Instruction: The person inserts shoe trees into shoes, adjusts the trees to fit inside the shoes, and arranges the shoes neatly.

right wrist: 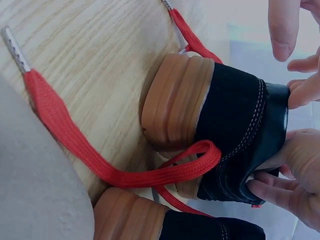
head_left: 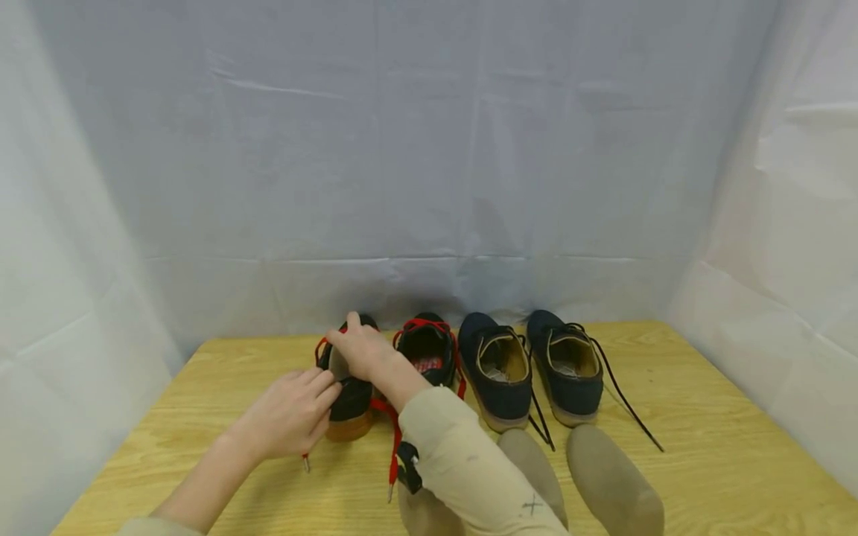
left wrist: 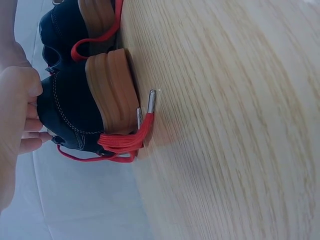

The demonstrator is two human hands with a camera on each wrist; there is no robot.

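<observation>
Two hands meet on the leftmost black shoe [head_left: 350, 387], which stands on its tan sole at the back of the wooden table [head_left: 704, 447], heel toward the person, first in a row of four. The left hand [head_left: 290, 415] lies with nearly straight fingers against the heel collar, touching rather than clasping, which looks like a way to keep the shoe from sliding. The right hand [head_left: 362, 350] reaches across from the far side, and in the right wrist view its fingers [right wrist: 270, 192] curl over the collar and into the opening, holding the rim, as though to spread it or steady the upper. The red laces [head_left: 392, 439] are undone and trail loose over the table toward the person, one metal tip [left wrist: 151, 102] lying just beside the heel, so nothing binds the shoe closed. Its partner [head_left: 429, 353] sits just beside it, also red-laced. Further right stands a pair of navy shoes [head_left: 529, 368] with dark laces untied. Nearest the person lie two tan suede shoes [head_left: 606, 480], partly hidden behind the right sleeve [head_left: 456, 461].
</observation>
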